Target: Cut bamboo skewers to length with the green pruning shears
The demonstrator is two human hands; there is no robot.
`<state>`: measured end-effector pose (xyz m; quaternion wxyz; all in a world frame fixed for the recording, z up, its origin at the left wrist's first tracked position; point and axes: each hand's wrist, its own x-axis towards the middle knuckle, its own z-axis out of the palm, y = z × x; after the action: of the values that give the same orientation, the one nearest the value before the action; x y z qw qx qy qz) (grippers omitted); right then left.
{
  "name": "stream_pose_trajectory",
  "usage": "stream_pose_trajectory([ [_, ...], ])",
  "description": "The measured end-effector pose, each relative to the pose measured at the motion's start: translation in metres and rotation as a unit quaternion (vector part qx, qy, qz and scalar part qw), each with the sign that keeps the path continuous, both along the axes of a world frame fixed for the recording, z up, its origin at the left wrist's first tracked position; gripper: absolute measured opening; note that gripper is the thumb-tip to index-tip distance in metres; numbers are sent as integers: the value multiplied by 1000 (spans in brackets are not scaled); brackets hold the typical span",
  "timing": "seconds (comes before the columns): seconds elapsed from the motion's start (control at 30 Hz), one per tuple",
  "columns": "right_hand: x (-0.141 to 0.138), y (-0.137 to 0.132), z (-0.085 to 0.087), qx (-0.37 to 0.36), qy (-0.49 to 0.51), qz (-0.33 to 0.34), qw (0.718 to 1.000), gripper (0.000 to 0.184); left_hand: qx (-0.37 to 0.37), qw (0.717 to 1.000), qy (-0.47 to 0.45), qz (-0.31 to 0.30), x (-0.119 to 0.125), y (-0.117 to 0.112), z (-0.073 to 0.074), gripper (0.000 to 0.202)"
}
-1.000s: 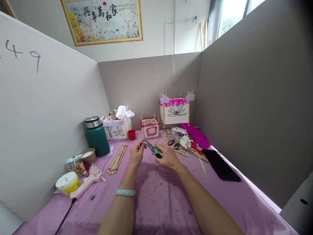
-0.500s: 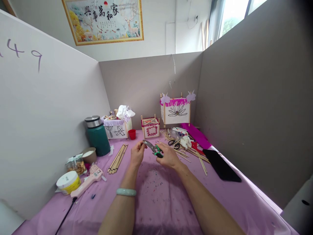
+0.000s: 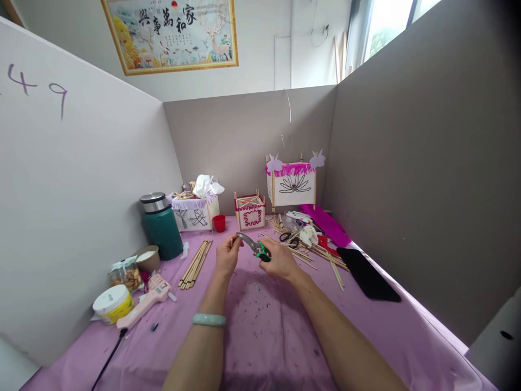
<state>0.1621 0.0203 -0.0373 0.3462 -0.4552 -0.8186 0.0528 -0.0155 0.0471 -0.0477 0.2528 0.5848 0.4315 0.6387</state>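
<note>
My right hand (image 3: 280,262) is shut around green-handled metal shears (image 3: 255,245), with the grey blades pointing left toward my left hand (image 3: 228,256). My left hand pinches a thin wooden stick (image 3: 233,240), most of it hidden by my fingers. The blades are at or very near the stick, and I cannot tell whether they touch it. A pale green bangle (image 3: 209,319) circles my left wrist.
Lilac cloth (image 3: 260,347) covers the table. Left: stick bundle (image 3: 194,264), glue gun (image 3: 142,307), tape roll (image 3: 112,304), green flask (image 3: 161,231). Back: paper lanterns (image 3: 291,184), red cup (image 3: 218,222). Right: loose sticks (image 3: 309,252), scissors (image 3: 288,238), black sheet (image 3: 366,274).
Both hands and the shears stay almost in the same place. The whole view has shifted only slightly.
</note>
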Motion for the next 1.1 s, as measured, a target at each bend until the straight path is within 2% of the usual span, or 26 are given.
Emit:
stream_pose_trajectory([
  [0.13, -1, 4, -4, -7, 4, -14, 1000, 37, -4, 1000, -21, -20, 3, -3, 3, 22],
  [0.23, 1, 10, -12, -28, -12, -82, 996, 44, -5, 995, -71, -69, 6, -5, 7, 27],
  [0.33, 4, 16, -23, -51, -74, -160, 983, 56, -11, 985, -111, -131, 8, -7, 10, 29],
  [0.47, 5, 18, -35, -89, -137, -188, 968, 66, -37, 974, -144, -173, 10, -6, 8, 32],
  [0.53, 4, 16, -35, -91, -136, -183, 969, 66, -48, 972, -158, -168, 11, -4, 7, 32],
  [0.6, 0, 14, -32, -59, -102, -159, 980, 61, -55, 971, -169, -160, 11, -4, 6, 33],
  [0.7, -15, 11, -28, -41, -12, -45, 998, 38, -53, 963, -197, -175, 13, -6, 8, 34],
  [0.8, -35, 10, -32, -138, 77, 76, 984, 21, -47, 952, -219, -210, 16, -10, 10, 35],
  [0.87, -45, 10, -37, -184, 128, 112, 968, 14, -52, 947, -220, -229, 19, -11, 9, 34],
  [0.97, -49, 11, -43, -169, 163, 80, 969, 10, -53, 948, -203, -239, 20, -10, 7, 31],
  [1.1, -42, 12, -43, -117, 164, 13, 979, 13, -65, 962, -154, -217, 18, -9, 6, 28],
])
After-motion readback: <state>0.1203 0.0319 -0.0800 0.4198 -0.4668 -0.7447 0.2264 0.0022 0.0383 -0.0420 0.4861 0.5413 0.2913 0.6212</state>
